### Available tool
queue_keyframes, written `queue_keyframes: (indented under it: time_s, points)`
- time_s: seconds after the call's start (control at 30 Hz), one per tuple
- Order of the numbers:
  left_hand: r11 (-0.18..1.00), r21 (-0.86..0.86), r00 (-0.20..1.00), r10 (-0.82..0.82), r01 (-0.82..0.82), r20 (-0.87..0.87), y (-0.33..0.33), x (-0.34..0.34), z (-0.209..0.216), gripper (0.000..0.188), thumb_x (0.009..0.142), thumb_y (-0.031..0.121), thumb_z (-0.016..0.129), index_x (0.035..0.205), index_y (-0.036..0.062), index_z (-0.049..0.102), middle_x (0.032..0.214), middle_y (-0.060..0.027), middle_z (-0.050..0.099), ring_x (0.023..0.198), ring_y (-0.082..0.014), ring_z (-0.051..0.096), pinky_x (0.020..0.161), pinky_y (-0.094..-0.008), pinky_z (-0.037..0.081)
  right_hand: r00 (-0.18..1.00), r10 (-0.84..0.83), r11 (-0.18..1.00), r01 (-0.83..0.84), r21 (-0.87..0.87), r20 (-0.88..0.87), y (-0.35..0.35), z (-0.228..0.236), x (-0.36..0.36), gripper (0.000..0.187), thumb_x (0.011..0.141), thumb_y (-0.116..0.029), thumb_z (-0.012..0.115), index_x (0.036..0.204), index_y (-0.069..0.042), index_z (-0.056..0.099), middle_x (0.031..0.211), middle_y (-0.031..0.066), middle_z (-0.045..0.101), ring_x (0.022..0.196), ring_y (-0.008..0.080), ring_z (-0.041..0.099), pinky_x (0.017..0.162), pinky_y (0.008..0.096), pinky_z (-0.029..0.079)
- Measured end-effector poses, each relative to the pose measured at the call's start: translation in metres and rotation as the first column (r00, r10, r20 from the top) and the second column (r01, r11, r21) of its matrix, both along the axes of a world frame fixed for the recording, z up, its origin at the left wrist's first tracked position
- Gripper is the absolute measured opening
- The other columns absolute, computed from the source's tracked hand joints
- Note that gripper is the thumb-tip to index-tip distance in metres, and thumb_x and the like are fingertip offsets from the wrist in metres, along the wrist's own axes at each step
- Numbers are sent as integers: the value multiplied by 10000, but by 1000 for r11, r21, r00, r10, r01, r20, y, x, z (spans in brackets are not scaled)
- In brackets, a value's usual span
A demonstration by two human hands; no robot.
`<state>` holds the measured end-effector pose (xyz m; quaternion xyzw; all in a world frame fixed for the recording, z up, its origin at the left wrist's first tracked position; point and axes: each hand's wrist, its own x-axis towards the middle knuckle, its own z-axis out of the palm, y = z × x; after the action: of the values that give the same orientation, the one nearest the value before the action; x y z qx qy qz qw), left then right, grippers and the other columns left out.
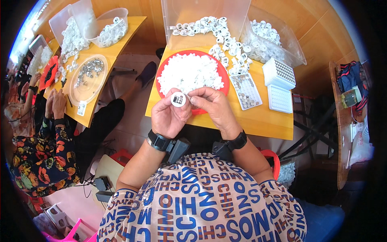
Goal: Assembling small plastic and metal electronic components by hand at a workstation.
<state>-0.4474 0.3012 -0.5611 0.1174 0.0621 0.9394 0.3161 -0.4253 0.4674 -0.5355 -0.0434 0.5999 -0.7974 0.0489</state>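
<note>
My left hand (168, 120) holds a small round white plastic piece (178, 99), its face with dark rectangular parts turned up. Beside it, the thumb and fingers of my right hand (217, 108) are pinched together close to the piece's edge; whatever lies between them is too small to make out. Both hands hover over the near rim of a round red tray (226, 80). Heaped in that tray are many tiny white plastic parts (189, 72). Past it, a band of white round housings (221, 37) lies loose on the wooden table (258, 125).
To the right are a white tray of small round discs (246, 92), stacked white trays (279, 74) and a clear bin of white parts (284, 50). A clear upright container (201, 10) stands behind. At left, a co-worker's hands (56, 103) rest by another table (121, 46).
</note>
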Motion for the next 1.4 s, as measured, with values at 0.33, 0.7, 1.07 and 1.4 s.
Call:
queue_keyframes:
  time_s: [0.33, 0.7, 1.07, 1.4]
  points:
    - [1000, 0, 1000, -9, 9, 16, -2, 2, 5, 182, 920, 188, 449, 983, 24, 497, 803, -158, 569, 663, -241, 530, 616, -326, 443, 998, 68, 998, -68, -9, -10, 2, -1, -1, 205, 859, -10, 646, 1062, 15, 638, 977, 53, 668, 875, 104, 635, 798, 239, 522]
    - [1000, -18, 1000, -7, 8, 8, -3, 4, 4, 244, 929, 207, 436, 1058, 26, 538, 801, -145, 564, 652, -224, 520, 597, -326, 439, 991, 33, 994, -19, 108, -129, -2, -1, 4, 166, 883, -26, 630, 1046, 5, 632, 960, 45, 669, 880, 99, 631, 788, 239, 519]
    - [996, -94, 1000, -8, 8, -4, 4, 8, 6, 205, 921, 202, 477, 989, 11, 505, 813, -157, 575, 696, -228, 556, 597, -291, 457, 983, -97, 957, 135, 255, -155, -5, -1, 4, 130, 920, -14, 553, 1022, 25, 625, 923, 40, 663, 829, 85, 604, 742, 235, 508]
    - [995, -97, 997, -22, 14, -77, 3, 5, -3, 191, 926, 197, 491, 1001, 23, 519, 826, -137, 600, 683, -217, 577, 587, -279, 461, 994, -87, 988, 95, 124, -69, 11, 20, 3, 133, 912, 2, 541, 1011, 20, 626, 916, 38, 653, 826, 73, 609, 735, 232, 521]
